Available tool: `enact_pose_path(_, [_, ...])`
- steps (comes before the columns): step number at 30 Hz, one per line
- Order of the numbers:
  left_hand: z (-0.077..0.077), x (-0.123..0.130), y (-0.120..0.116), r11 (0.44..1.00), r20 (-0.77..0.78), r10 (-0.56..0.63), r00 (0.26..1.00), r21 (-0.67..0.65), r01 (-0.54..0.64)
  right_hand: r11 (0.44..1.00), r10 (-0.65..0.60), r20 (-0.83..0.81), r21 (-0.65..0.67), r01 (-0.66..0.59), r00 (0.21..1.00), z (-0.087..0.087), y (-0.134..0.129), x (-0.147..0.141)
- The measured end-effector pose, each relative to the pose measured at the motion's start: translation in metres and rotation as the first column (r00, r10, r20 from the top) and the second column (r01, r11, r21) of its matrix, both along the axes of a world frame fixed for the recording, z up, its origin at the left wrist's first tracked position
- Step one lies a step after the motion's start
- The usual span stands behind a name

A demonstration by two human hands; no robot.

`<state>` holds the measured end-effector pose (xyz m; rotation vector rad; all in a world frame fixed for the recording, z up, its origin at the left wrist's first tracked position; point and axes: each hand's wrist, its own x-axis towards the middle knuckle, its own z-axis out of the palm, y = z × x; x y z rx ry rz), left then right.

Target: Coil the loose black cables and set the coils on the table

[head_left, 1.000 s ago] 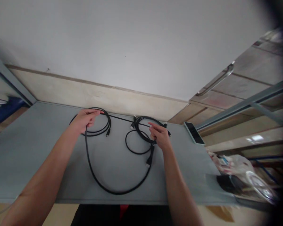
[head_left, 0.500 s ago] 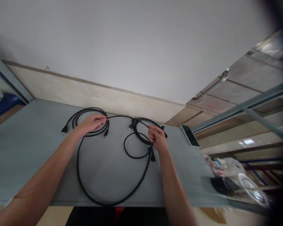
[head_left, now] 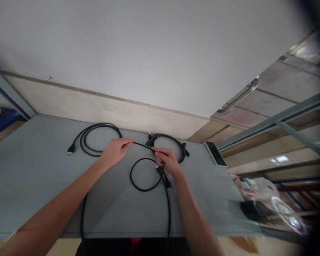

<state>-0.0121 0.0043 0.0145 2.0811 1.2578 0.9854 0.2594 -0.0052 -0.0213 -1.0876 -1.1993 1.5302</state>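
Note:
My left hand (head_left: 116,151) pinches a thin black cable (head_left: 142,144) between thumb and fingers, above the grey table (head_left: 48,170). A short way to the right, my right hand (head_left: 166,159) grips the same cable. One loop of it hangs from my right hand, and a longer stretch droops past the table's front edge. Dark plugs (head_left: 164,177) dangle just below my right hand. Behind my left hand lies a coiled black cable (head_left: 96,125) with a USB-like plug (head_left: 71,148) at its left end. Another black coil (head_left: 173,138) lies behind my right hand, partly hidden by it.
A phone (head_left: 215,153) lies at the table's right end. Beyond that edge are a plastic bag (head_left: 264,188) and a blurred dark and shiny object (head_left: 256,211). A wall (head_left: 138,64) rises behind the table, and metal posts (head_left: 272,119) stand at both sides.
My hands have come closer together, the left moving right and the right moving left. The cable's big loop now drops over the front edge, and the small loop has shifted left and nearer.

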Motion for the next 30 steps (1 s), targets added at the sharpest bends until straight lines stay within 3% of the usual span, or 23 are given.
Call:
enact_pose_path(6, [0.007,-0.032,0.017,0.966,-0.021,0.256,0.967,0.034,-0.255,0.988,-0.129,0.115,0.096,0.118,0.985,0.004,0.003,0.013])
enact_pose_path(10, [0.003,-0.053,0.029,0.939,0.0,0.344,0.939,0.014,-0.344,0.992,-0.119,0.135,0.065,0.111,0.984,0.002,0.005,0.016])
enact_pose_path(16, [-0.008,-0.054,0.033,0.967,-0.046,0.251,0.967,-0.038,-0.253,0.978,-0.202,0.063,0.059,0.198,0.977,0.003,0.005,0.012])
enact_pose_path(20, [-0.007,-0.047,0.03,0.98,-0.061,0.172,0.983,-0.087,-0.177,0.963,-0.252,0.023,0.109,0.248,0.968,0.003,0.007,0.014])
enact_pose_path(23, [-0.003,-0.046,0.028,0.988,-0.113,0.078,0.991,-0.123,-0.091,0.926,-0.326,0.135,0.244,0.288,0.936,0.002,0.009,0.013])
enact_pose_path(26, [0.0,-0.041,0.025,0.995,-0.169,0.027,0.985,-0.086,-0.042,0.88,-0.373,0.28,0.409,0.242,0.885,0.002,0.008,0.008])
enact_pose_path(30, [0.001,-0.027,0.016,0.999,-0.129,0.037,0.991,0.025,-0.034,0.867,-0.358,0.354,0.469,0.167,0.864,-0.001,0.006,-0.003])
